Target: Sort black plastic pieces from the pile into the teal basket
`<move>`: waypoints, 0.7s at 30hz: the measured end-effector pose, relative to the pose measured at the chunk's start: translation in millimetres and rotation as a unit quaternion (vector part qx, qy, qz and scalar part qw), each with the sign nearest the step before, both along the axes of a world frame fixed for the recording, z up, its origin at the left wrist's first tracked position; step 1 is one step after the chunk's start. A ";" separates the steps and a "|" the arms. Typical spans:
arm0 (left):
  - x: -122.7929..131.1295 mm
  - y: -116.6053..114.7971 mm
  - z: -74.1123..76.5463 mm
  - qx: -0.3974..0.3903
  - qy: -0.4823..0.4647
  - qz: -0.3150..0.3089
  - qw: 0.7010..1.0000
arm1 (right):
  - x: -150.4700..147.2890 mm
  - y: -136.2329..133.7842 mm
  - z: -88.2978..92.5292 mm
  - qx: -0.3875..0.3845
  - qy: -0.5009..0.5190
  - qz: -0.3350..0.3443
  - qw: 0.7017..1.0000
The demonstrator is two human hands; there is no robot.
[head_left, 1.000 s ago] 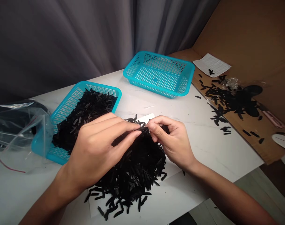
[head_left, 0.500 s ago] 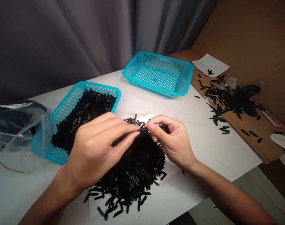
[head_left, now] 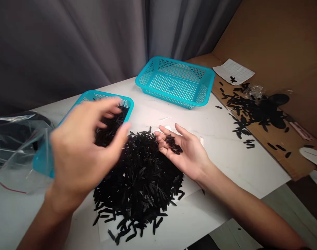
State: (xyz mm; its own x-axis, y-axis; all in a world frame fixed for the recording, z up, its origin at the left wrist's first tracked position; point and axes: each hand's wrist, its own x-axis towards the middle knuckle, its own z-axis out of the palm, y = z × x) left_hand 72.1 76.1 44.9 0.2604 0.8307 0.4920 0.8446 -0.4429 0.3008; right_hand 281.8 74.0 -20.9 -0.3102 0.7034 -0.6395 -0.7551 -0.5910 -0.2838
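Note:
My right hand (head_left: 185, 149) is turned palm up with fingers loosely curled, and several small black strip-like pieces (head_left: 174, 146) rest in it. Over the near part of the left turquoise basket (head_left: 129, 107) hovers my left hand (head_left: 82, 149), its fingers spread and blurred, with nothing visible in them. More black pieces fill that basket, partly hidden behind the hand. Between and below both hands lies a large heap of the same black pieces (head_left: 145, 184), spread over white paper.
A second turquoise basket (head_left: 171, 99) stands at the back. At the left is a clear plastic bag (head_left: 20, 156). Loose black pieces, a white gridded sheet (head_left: 235, 69) and a pink-handled tool (head_left: 300, 130) lie on the cardboard (head_left: 278, 163) at the right.
My hands have parted. The left has moved left and up toward the basket with its fingers spreading; the right has opened from a pinch, showing the black pieces in its palm.

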 end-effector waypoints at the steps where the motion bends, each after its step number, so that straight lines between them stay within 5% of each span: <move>1: 5.9 -2.0 -3.4 -0.016 0.019 -0.073 0.997 | -1.3 0.1 0.1 -0.014 0.008 0.000 1.000; 3: 18.6 -6.3 -13.3 -0.062 0.065 -0.216 0.972 | -3.3 -1.6 1.1 -0.009 0.025 0.021 0.999; 6: 29.7 -8.3 -29.9 -0.103 0.077 -0.288 0.949 | -3.8 -6.2 3.1 0.030 0.064 0.087 0.994; 13: 23.4 0.6 -39.9 -0.131 0.016 -0.253 0.958 | -3.3 -10.1 1.6 0.139 0.088 0.142 0.976; 21: 23.5 -0.6 -40.3 -0.126 -0.005 -0.194 0.973 | -6.7 -10.9 -4.2 0.168 0.029 0.130 0.977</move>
